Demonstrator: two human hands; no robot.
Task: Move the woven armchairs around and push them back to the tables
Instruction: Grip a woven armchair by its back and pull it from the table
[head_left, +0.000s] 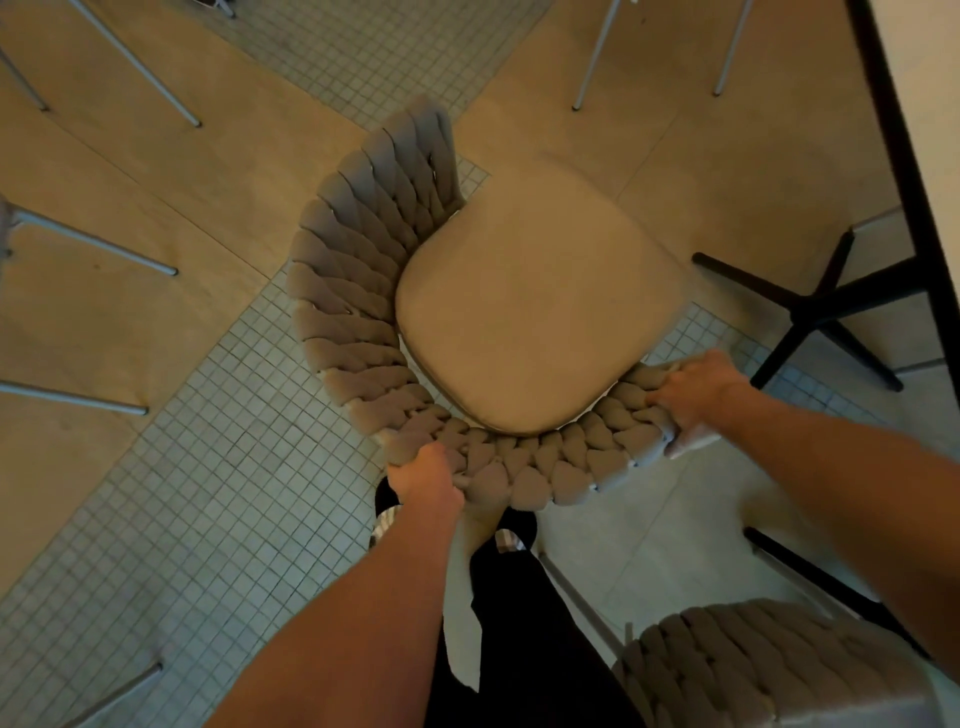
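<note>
A woven armchair (524, 306) with a beige seat cushion and a grey braided backrest stands in front of me, seen from above. My left hand (423, 480) grips the woven rim at the back of the chair. Further right, my right hand (693, 389) grips the end of the same rim. The chair's open front faces away from me, toward the upper right. A table (930, 104) with a dark edge runs along the right side, and its black cross base (821, 312) stands just right of the chair.
A second woven armchair (769, 665) is at the bottom right, close to my right arm. Grey metal chair legs (130, 62) stand at the left and top. The floor mixes small grey tiles and tan panels. My legs and shoes are below the chair.
</note>
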